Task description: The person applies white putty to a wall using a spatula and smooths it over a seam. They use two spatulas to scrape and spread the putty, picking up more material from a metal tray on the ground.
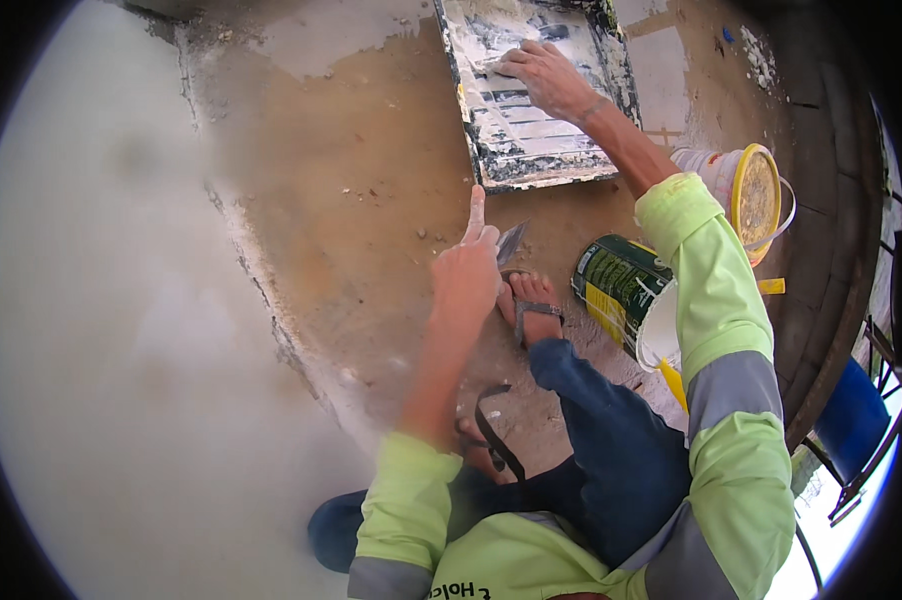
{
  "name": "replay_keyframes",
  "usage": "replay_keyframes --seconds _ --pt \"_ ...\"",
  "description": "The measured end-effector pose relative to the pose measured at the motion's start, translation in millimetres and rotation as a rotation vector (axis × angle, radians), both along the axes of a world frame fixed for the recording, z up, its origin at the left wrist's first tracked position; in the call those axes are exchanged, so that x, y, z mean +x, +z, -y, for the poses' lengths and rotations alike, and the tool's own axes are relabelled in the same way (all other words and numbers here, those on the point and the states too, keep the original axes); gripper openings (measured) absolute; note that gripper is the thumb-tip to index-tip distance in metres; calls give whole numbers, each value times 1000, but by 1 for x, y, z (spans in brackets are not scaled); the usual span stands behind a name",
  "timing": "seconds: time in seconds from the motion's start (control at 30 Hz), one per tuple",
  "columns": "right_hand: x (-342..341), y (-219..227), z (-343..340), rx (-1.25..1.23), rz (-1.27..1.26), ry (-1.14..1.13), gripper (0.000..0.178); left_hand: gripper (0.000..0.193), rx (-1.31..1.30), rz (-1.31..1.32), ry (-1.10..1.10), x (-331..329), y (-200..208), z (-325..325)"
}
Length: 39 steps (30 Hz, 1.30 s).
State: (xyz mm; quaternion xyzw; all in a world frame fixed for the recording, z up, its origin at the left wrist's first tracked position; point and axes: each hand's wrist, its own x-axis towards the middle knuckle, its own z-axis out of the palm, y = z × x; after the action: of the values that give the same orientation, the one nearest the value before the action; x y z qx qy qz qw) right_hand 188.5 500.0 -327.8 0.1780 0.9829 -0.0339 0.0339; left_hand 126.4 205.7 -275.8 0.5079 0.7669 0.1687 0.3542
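A black paint tray (519,185), crusted with white paint or plaster, lies on the floor at the far side. My right hand (551,82) rests in it with bent, slightly parted fingers touching the whitened surface; I see nothing held there. Just short of the tray's near left corner is my left hand (466,265). Its index finger points forward, while the other fingers are closed around what seems to be a putty knife (512,243). Only the grey blade shows, sticking out to the right above my sandalled foot; the handle is hidden in the hand.
A dark green and yellow can (616,285), white inside, stands tilted in view beside my leg, a yellow handle (673,384) at its mouth. Beyond it is a white bucket (706,170) with a yellow rim. A pale wall (121,330) runs along the left; a blue drum (851,420) is far right.
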Motion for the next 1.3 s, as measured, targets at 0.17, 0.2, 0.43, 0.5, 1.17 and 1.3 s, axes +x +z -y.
replay_keyframes --seconds 0.17,0.2,0.43,0.5,1.17,1.3 --pt "6 25 -31 -19 91 13 43 9 -60 62 -40 -3 -2 -4" --pt "3 25 -40 48 46 -78 43 9 -59 79 -68 0 -4 -5" --pt "-10 1 -40 88 55 -215 42 18 5 22 -22 7 -4 -7" --pt "-5 5 -20 -44 70 -112 40 18 -47 -29 -33 -2 3 -4" --pt "55 41 31 -165 73 205 43 9 -59 35 -44 -1 2 -7" --pt "52 51 9 -136 21 151 39 6 67 -27 -8 5 -7 -2"
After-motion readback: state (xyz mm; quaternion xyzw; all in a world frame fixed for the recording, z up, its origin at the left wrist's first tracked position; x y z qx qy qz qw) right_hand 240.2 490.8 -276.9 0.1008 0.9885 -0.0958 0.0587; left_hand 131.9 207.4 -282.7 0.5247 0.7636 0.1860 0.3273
